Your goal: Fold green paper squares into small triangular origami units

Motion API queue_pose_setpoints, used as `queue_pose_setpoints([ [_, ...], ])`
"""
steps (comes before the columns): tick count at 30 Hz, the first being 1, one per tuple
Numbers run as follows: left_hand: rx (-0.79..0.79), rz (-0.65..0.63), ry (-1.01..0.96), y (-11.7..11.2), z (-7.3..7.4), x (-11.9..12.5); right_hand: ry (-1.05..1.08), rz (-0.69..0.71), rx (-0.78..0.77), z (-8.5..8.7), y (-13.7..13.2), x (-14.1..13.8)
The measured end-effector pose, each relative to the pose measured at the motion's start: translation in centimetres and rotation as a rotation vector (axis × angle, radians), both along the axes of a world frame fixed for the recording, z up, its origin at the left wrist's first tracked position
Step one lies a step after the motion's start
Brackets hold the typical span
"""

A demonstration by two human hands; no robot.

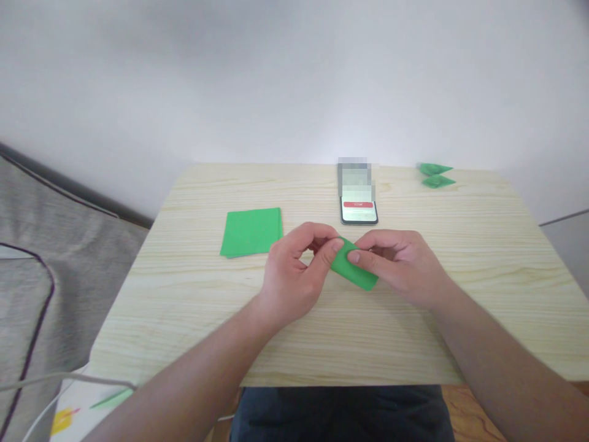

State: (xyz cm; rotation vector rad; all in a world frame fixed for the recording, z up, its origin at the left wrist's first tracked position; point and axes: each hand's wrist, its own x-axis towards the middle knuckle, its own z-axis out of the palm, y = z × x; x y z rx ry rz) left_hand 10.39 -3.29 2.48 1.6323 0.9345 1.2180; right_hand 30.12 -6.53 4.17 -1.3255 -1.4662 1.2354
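Both hands meet over the middle of a light wooden table (pixel 184 319). Between them is a folded piece of green paper (pixel 356 273), lying slanted. My left hand (pixel 294 273) pinches its upper left end with thumb and fingers curled. My right hand (pixel 400 264) holds the paper's right side, thumb pressed on top and fingers closed behind it. A small stack of flat green paper squares (pixel 251 231) lies to the left of my left hand, apart from it.
A phone (pixel 358 196) lies face up just beyond the hands. Two folded green paper pieces (pixel 435 174) rest at the far right corner. A grey cushion (pixel 41 288) and white cable (pixel 55 383) are left of the table; a white wall is behind.
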Motion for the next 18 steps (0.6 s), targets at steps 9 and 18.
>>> queue_pose_setpoints([
  [9, -0.191, -0.04, -0.109, 0.4, -0.1, -0.04, 0.02, -0.115, 0.158, -0.5, 0.02, -0.42],
  [18, -0.327, -0.012, -0.293, 0.47, 0.39, 0.35, 0.048, -0.099, 0.101, -0.42, -0.08, -0.28],
])
